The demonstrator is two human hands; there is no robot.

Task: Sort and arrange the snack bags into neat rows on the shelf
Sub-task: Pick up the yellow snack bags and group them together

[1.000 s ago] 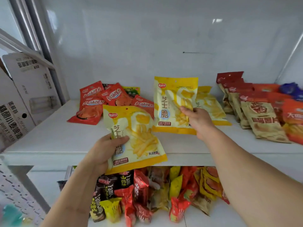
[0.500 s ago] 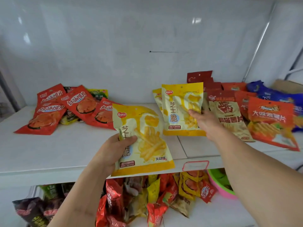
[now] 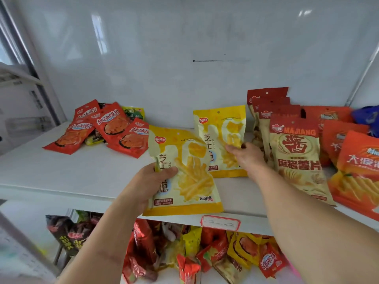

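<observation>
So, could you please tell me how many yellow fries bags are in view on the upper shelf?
2. The left hand holds one yellow bag over the shelf's front edge; the right hand holds another standing further back. More may be hidden behind it.

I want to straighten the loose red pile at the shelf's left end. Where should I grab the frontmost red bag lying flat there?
Pinch the frontmost red bag by its near bottom edge, coming in from the shelf front. It lies flat, with that edge nearest the shelf front and uncovered, while its top end runs back in among the other red bags, so a pull toward you would probably slide it free.
</observation>
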